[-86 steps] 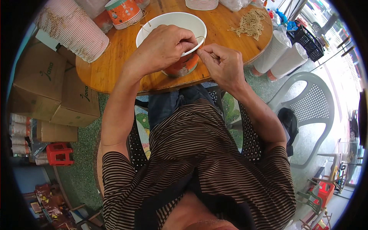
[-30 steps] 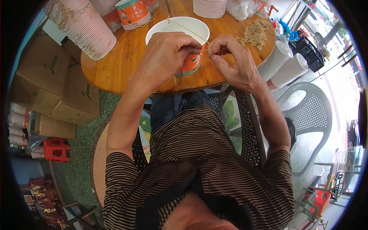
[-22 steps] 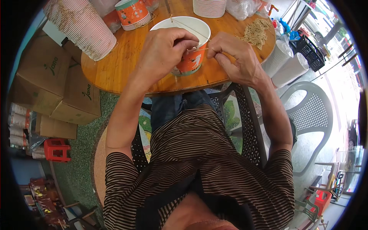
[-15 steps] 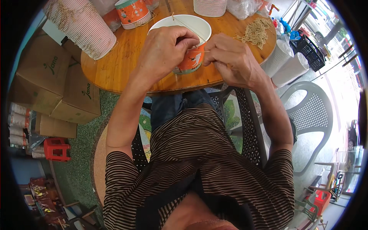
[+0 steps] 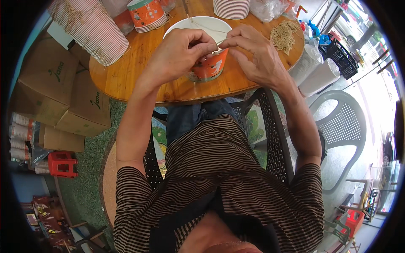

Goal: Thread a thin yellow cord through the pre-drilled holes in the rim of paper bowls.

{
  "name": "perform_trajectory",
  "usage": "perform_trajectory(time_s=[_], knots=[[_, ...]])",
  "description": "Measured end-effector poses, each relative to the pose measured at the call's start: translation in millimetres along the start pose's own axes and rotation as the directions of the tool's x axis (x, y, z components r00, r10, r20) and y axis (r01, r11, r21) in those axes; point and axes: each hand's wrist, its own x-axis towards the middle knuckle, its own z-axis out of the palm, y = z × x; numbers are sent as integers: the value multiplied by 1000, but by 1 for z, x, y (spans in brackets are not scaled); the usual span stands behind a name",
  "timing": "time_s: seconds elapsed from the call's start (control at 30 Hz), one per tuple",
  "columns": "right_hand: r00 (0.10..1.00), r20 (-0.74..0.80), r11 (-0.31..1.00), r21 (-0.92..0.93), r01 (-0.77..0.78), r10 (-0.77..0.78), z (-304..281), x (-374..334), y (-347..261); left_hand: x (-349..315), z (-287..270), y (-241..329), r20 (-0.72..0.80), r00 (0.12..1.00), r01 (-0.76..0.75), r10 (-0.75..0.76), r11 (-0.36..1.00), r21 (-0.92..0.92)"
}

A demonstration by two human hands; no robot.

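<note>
An orange paper bucket (image 5: 214, 66) with printed figures and a white inside stands upright near the table's front edge. A thin cord (image 5: 209, 28) arches over its open mouth, with one end at the far rim. At the near rim, my left hand (image 5: 175, 55) pinches the cord between thumb and fingertips. My right hand (image 5: 255, 55) meets it there from the right, its fingertips closed on the cord. The fingers partly cover the near rim, so the exact path of the cord there is hidden.
A tall leaning stack of paper buckets (image 5: 93, 31) rises at the left, cords draped over it. Farther back are orange buckets (image 5: 147, 14) and a white stack (image 5: 231, 8). A pile of loose cords (image 5: 283, 36) lies at the right of the wooden table (image 5: 114, 82). Cardboard boxes (image 5: 46, 80) stand left.
My right hand has moved up and inward from beside the bucket to the near rim, meeting my left fingertips. My left hand stays nearly in place. The cord over the mouth has shifted slightly.
</note>
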Motion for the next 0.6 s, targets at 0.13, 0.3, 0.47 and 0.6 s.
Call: perform_trajectory(time_s=[0.13, 0.3, 0.47, 0.6], knots=[[1000, -24, 999, 35, -16, 17, 8, -5, -5, 2, -2, -5, 7, 1000, -18, 19, 998, -59], [991, -86, 992, 82, -93, 101, 23, -6, -1, 2, -2, -2, 43, 999, -15, 19, 995, -96], [965, -19, 916, 322, -240, 260, 28, -8, -5, 2, -3, -8, 13, 998, -67, 68, 994, -85], [945, -1, 861, 414, -296, 326, 26, -9, -7, 1, -3, -7, 23, 998, -57, 61, 990, -127]])
